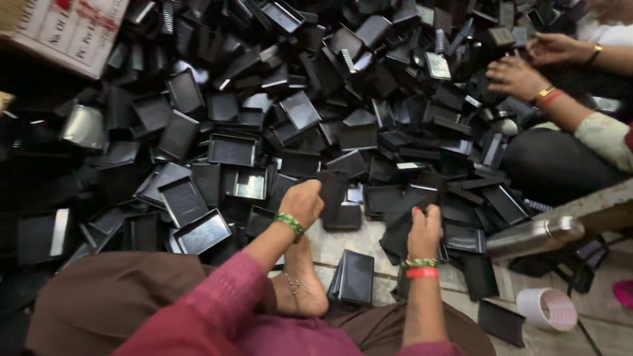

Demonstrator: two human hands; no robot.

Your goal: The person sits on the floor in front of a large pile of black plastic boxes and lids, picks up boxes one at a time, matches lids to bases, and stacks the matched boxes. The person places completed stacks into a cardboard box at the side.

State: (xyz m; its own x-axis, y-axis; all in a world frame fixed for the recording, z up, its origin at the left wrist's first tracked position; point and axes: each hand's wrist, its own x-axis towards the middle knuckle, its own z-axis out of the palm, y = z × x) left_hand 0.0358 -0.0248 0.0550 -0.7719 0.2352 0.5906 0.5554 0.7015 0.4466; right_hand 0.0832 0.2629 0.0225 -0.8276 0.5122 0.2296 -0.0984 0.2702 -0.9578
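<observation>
Barely dented as far as I can tell: only one small stack of black cases (356, 277) sits sorted on the floor by the person's foot (304, 290), while the huge pile of loose black trays (264, 118) all around looks untouched, and a co-worker's hands (521, 76) are digging at the far right edge. The left hand (303, 201) is curled shut around a flat black piece (331, 188) right at the near edge of the pile, and the right hand (425, 227) is closed on another black piece (401, 227) just beside it. Both are matte black, thin, rectangular plastic shells, same as everything in the heap
</observation>
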